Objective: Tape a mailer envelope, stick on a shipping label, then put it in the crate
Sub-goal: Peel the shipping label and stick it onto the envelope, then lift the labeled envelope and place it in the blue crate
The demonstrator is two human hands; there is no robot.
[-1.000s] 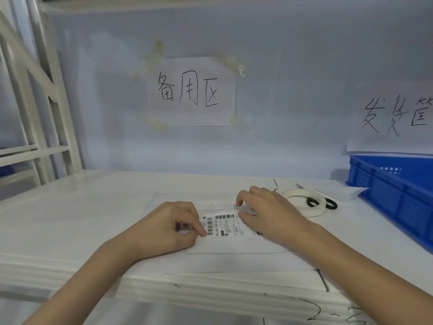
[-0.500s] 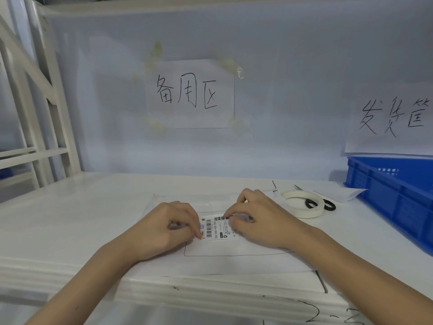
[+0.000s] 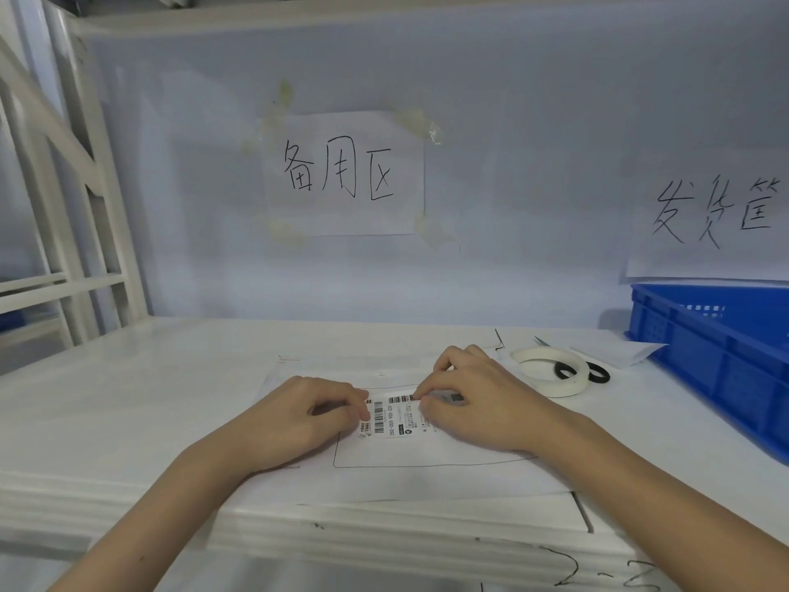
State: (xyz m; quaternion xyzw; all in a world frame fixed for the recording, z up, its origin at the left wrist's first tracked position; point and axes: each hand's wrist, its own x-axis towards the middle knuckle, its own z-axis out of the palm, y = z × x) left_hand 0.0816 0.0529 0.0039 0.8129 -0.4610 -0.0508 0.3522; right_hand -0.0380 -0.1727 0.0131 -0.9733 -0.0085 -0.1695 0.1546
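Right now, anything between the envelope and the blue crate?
Yes. The tape roll and scissors lie on the table between the envelope and the crate, to its right. Both hands, left hand and right hand, are on the label.

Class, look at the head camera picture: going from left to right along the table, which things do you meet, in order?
Left hand → shipping label → right hand → tape roll → scissors → blue crate. Both hands pinch the label, which lies on the mailer envelope.
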